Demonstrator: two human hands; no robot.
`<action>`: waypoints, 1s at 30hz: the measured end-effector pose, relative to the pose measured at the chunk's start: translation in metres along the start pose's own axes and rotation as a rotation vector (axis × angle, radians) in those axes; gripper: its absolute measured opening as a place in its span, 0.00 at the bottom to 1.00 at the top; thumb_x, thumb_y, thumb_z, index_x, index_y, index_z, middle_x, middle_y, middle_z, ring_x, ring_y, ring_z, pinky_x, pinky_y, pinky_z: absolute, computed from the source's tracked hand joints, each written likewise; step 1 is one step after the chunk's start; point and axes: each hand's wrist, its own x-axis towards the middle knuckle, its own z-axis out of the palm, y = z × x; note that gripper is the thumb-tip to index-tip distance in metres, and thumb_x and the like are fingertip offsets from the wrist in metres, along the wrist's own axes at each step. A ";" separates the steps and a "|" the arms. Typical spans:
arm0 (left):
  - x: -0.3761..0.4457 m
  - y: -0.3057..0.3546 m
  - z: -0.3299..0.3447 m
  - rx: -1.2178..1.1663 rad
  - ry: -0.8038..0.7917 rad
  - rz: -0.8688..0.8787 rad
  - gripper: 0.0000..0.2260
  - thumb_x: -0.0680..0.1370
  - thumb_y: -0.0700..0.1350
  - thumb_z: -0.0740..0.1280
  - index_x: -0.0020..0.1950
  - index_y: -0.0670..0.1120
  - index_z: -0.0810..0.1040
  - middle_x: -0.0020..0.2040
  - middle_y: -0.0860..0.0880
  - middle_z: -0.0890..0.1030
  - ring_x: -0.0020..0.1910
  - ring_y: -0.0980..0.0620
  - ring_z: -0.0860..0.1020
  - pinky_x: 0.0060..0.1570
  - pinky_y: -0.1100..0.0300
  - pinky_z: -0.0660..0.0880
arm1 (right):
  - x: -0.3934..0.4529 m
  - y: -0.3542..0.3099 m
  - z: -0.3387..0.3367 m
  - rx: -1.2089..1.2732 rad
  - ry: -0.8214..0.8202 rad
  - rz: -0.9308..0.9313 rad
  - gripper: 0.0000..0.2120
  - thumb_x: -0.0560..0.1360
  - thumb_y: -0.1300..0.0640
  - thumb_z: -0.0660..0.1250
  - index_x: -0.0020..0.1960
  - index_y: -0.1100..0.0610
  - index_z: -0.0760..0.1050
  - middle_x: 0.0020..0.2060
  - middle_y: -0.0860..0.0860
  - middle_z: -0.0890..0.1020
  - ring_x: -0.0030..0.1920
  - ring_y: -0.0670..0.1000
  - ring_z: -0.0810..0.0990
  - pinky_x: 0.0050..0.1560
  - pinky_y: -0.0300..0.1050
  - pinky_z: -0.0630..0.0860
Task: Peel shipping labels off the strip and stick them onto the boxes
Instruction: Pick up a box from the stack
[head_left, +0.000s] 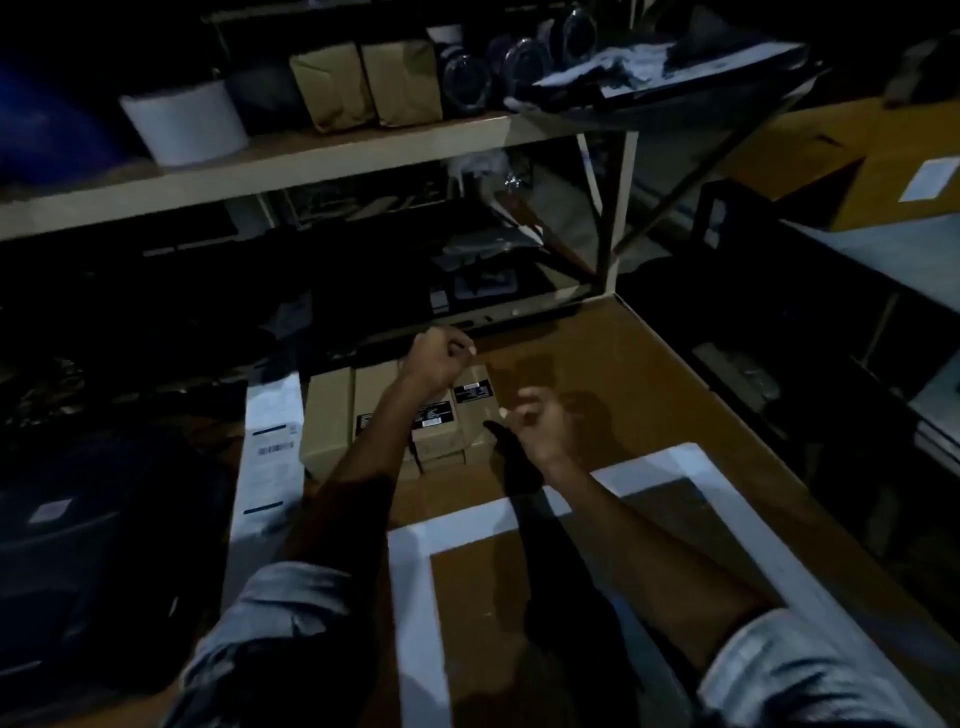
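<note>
Several small brown boxes (332, 410) stand side by side at the far left of the brown table (623, 374), and some carry black labels (472, 392). My left hand (435, 359) hovers above the boxes' far end, fingers closed on a thin pale piece, apparently a label (467, 347). My right hand (540, 422) is lower and to the right, beside the boxes, with a tiny white bit (503, 413) pinched at its fingertips. A white strip of shipping labels (270, 457) lies left of the boxes. The scene is dim, so what the hands hold is hard to make out.
A white-bordered brown panel (410, 571) lies on the table under my forearms. A shelf unit (311, 156) behind holds a white roll (184, 124), brown parcels (363, 83) and dark items. Dark bags (104, 545) sit at the left. Larger cartons (883, 156) stand at the right.
</note>
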 end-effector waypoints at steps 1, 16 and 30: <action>0.006 -0.002 0.005 0.015 -0.019 -0.007 0.06 0.79 0.45 0.69 0.52 0.44 0.84 0.47 0.45 0.85 0.48 0.49 0.81 0.52 0.54 0.79 | 0.002 0.004 0.003 -0.007 -0.030 0.013 0.18 0.73 0.63 0.75 0.58 0.54 0.73 0.43 0.49 0.79 0.45 0.47 0.77 0.46 0.36 0.75; 0.044 -0.007 0.051 0.759 -0.467 -0.085 0.28 0.81 0.61 0.62 0.72 0.43 0.69 0.65 0.42 0.78 0.64 0.42 0.76 0.65 0.43 0.67 | -0.008 0.043 0.022 -0.488 -0.046 -0.049 0.13 0.80 0.43 0.64 0.58 0.50 0.72 0.54 0.50 0.77 0.50 0.54 0.78 0.46 0.50 0.76; -0.031 0.078 0.041 0.378 -0.166 -0.073 0.25 0.82 0.55 0.63 0.76 0.49 0.63 0.62 0.43 0.79 0.66 0.41 0.72 0.67 0.42 0.60 | -0.042 0.051 -0.072 0.035 0.348 -0.040 0.18 0.81 0.53 0.59 0.69 0.56 0.74 0.55 0.54 0.83 0.50 0.57 0.82 0.52 0.57 0.81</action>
